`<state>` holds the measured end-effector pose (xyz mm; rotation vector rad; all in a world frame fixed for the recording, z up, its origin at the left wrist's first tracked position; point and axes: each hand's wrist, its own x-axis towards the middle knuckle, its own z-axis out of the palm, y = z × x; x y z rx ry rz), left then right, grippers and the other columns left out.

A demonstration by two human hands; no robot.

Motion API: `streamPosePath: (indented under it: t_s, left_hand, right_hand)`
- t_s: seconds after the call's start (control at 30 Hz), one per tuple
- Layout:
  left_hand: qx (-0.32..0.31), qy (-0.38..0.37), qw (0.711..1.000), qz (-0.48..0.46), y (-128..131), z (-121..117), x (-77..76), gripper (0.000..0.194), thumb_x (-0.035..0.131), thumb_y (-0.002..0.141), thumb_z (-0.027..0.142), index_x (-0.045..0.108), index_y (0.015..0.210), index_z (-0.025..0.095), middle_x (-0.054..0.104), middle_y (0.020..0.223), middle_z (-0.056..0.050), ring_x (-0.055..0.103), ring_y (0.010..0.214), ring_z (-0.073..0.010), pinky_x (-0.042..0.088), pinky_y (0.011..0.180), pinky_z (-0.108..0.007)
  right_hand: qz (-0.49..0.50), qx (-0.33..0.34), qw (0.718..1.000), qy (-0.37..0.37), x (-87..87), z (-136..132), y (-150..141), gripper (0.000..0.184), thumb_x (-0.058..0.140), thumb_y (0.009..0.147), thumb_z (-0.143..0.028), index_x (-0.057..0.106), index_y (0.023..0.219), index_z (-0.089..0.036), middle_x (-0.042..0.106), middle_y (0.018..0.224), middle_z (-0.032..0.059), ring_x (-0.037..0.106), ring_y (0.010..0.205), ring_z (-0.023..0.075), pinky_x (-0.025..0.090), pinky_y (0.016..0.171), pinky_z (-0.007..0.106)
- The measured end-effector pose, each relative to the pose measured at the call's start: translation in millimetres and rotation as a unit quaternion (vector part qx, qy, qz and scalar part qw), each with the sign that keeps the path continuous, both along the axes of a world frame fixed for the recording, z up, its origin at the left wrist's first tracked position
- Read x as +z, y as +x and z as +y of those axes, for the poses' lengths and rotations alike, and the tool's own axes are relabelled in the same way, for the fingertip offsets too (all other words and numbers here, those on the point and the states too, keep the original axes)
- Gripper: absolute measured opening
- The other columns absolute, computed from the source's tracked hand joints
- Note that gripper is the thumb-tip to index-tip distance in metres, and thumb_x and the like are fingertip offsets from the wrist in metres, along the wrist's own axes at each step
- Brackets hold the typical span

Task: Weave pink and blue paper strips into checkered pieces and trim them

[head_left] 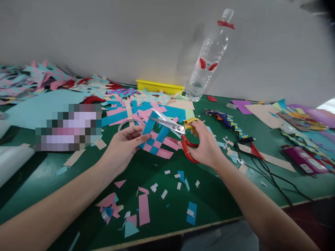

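Observation:
My left hand (128,143) pinches the left edge of a small woven piece of pink and blue paper strips (154,143), held a little above the green table. Loose strip ends stick out from its top and right side. In my right hand (202,143) is a pair of scissors (178,128) with red and yellow handles. Their blades are parted and point left across the upper blue strips of the weave. Whether the blades touch the paper I cannot tell. Behind the weave, a roll of clear tape (123,122) lies partly hidden by my left fingers.
A tilted plastic bottle (206,62) leans against the grey wall by a yellow tray (159,87). Paper scraps (143,209) litter the table (183,219) near its front edge. Black cords (272,177) and a purple packet (305,158) lie right; a blurred-out item (70,130) lies left.

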<state>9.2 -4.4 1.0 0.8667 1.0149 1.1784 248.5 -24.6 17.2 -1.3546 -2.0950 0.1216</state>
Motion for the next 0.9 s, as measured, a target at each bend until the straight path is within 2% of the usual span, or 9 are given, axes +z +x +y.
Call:
streamPosePath:
  t_s: [0.17, 0.33, 0.67, 0.9]
  left_hand:
    - [0.022, -0.022, 0.999, 0.027, -2.2, 2.6, -2.1, 0.020, 0.082, 0.062, 0.019, 0.069, 0.077, 0.023, 0.066, 0.074, 0.003, 0.064, 0.071, -0.0101, 0.052, 0.059, -0.015]
    - [0.024, -0.031, 0.999, 0.008, -1.6, 3.2, -2.3, 0.013, 0.077, 0.068, 0.016, 0.067, 0.075, 0.023, 0.068, 0.081, 0.001, 0.067, 0.083, -0.0144, 0.052, 0.059, -0.015]
    - [-0.008, 0.004, 0.999, 0.031, -0.6, -0.2, -2.4, 0.017, 0.077, 0.066, 0.015, 0.066, 0.077, 0.021, 0.065, 0.076, 0.002, 0.064, 0.071, -0.0112, 0.050, 0.056, -0.015]
    - [-0.020, 0.026, 0.999, 0.031, 1.5, -2.9, 2.3, 0.021, 0.076, 0.062, 0.011, 0.065, 0.077, 0.019, 0.061, 0.078, 0.003, 0.062, 0.075, -0.0114, 0.050, 0.062, -0.017]
  right_hand:
    - [-0.077, -0.019, 0.996, 0.027, 1.8, -1.6, 0.1, 0.050, 0.062, 0.069, -0.040, 0.043, 0.110, -0.019, 0.053, 0.103, 0.0112, 0.050, 0.097, 0.0292, 0.041, 0.082, 0.043]
    - [-0.125, -0.009, 0.991, 0.047, 2.2, -4.6, -2.7, 0.047, 0.059, 0.071, -0.039, 0.045, 0.111, -0.019, 0.054, 0.102, 0.0113, 0.051, 0.098, 0.0300, 0.039, 0.085, 0.044]
    - [-0.143, -0.011, 0.989, 0.034, -0.8, -4.3, -2.2, 0.049, 0.061, 0.071, -0.038, 0.047, 0.113, -0.016, 0.056, 0.107, 0.0129, 0.052, 0.104, 0.0306, 0.039, 0.092, 0.045]
    - [-0.130, -0.007, 0.991, 0.028, -1.7, -3.9, -3.4, 0.048, 0.061, 0.071, -0.037, 0.047, 0.113, -0.018, 0.056, 0.105, 0.0121, 0.053, 0.102, 0.0303, 0.041, 0.090, 0.046]
